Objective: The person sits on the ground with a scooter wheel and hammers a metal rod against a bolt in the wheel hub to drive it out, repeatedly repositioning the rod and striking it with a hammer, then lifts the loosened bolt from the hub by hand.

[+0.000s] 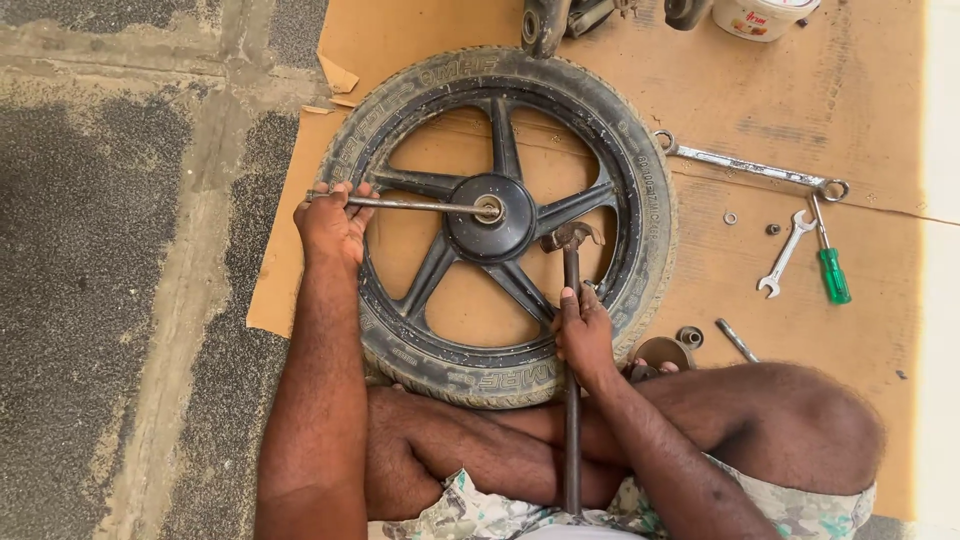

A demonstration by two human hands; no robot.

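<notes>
A black five-spoke wheel with its tyre (497,225) lies flat on brown cardboard (760,120). My left hand (332,225) grips the outer end of a thin metal rod (415,205) whose tip sits in the hole of the hub (489,213). My right hand (584,335) is closed around the long handle of a hammer (571,300). The hammer's rusty head (570,236) hovers just right of the hub, over a spoke. The handle runs down past my crossed legs.
On the cardboard at right lie a long ring spanner (750,168), a small open spanner (786,253), a green-handled screwdriver (830,262), a washer and nut, a bearing (690,336) and a round cap (663,352). A white tub (760,17) stands at the top. Rough concrete lies at left.
</notes>
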